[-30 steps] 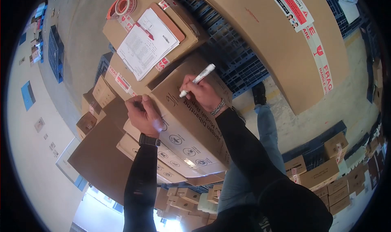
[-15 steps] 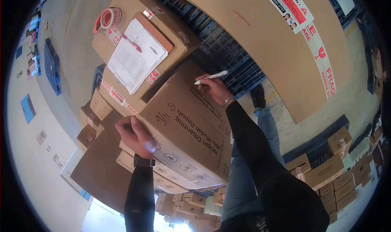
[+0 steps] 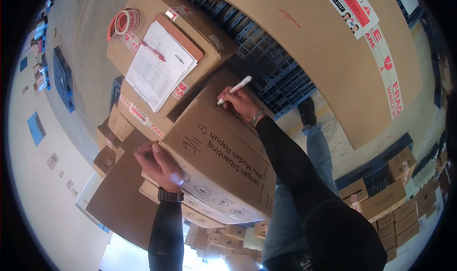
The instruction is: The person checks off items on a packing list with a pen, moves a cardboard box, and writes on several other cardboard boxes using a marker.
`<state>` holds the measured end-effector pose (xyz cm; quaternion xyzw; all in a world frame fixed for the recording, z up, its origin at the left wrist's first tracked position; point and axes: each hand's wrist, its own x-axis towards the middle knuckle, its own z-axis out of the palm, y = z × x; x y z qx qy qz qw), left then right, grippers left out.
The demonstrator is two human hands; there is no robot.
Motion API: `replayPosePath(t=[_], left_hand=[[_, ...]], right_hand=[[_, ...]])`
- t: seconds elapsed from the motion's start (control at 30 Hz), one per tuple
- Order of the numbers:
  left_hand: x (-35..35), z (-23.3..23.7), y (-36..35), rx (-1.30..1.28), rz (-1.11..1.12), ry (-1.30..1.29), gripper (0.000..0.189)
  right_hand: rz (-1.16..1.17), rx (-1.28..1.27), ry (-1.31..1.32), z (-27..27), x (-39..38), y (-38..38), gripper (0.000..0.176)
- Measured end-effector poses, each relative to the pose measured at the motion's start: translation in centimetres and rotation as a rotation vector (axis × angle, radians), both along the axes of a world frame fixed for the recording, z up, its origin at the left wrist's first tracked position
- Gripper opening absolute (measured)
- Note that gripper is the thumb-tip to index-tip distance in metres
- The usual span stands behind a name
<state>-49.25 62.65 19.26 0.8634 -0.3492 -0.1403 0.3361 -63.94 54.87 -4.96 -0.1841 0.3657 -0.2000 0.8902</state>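
Note:
My right hand (image 3: 240, 103) is closed round a white marker (image 3: 241, 84) with red print. The marker's tip is at the top of a cardboard box (image 3: 178, 133), beside a short dark stroke. Printed on this box are black words, and a handwritten "9/11" (image 3: 192, 145) stands nearer my left hand. My left hand (image 3: 161, 167) is at the box's left corner with its fingers curled in. What they hold, if anything, is hidden.
Beyond, a taped box (image 3: 116, 64) carries a clipboard with papers (image 3: 159, 68), a red pen (image 3: 153, 52) and a tape roll (image 3: 126, 22). A large carton (image 3: 323, 75) with fragile tape stands at the right. Blue pallets (image 3: 271, 64) lie between. Stacked boxes (image 3: 385, 199) fill the lower right.
My right hand has moved a little left and down, and the marker now stands more steeply with its tip at the box. My left hand stays at the corner. The view has shifted slightly.

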Motion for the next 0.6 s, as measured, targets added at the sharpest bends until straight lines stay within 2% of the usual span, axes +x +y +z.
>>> replayPosePath(t=[0.2, 0.3, 0.4, 0.5, 0.6], left_hand=[[-0.1, 0.0, 0.0, -0.032, 0.022, 0.045, 0.020], [-0.2, -0.1, 0.0, -0.027, 0.028, 0.048, 0.019], [-0.2, 0.0, -0.2, -0.028, 0.037, 0.039, 0.018], [-0.3, 0.1, 0.1, -0.017, 0.047, 0.054, 0.018], [-0.1, 0.0, 0.0, -0.011, 0.038, 0.024, 0.018]], right_hand=[[0.061, -0.045, 0.070, -0.9, 0.1, 0.2, 0.015], [-0.009, -0.008, -0.001, -0.7, 0.4, -0.1, 0.015], [-0.069, 0.083, 0.090, 0.0, 0.4, -0.5, 0.016], [-0.022, -0.020, 0.088, -1.4, 0.5, 0.1, 0.017], [0.168, -0.004, 0.065, -2.6, -0.5, 0.2, 0.016]])
